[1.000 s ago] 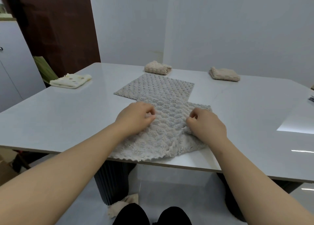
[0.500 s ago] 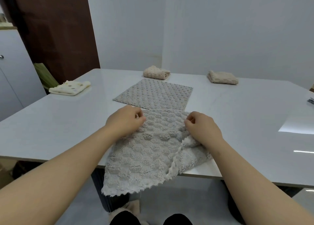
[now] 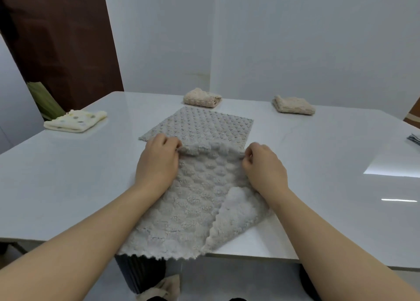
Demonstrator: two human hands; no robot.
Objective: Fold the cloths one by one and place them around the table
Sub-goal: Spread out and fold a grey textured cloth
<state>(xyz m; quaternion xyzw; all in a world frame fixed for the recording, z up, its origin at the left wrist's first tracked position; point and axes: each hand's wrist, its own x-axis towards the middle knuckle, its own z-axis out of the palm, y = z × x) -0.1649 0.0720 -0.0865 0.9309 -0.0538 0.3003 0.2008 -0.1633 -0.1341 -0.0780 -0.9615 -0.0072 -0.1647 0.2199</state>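
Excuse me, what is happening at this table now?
A person folds a fluffy cloth at the near edge of the table. The left hand and right hand pinch its far edge; its near end overhangs the rim. A flat cloth lies behind it. Folded ones sit further out: a spotted cloth left, a beige cloth and another beige cloth far back.

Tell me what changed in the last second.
The left hand and right hand, still pinching the far edge of the grey cloth, pulled it nearer and flatter; its near edge now overhangs the table. The flat cloth and folded cloths stayed put.
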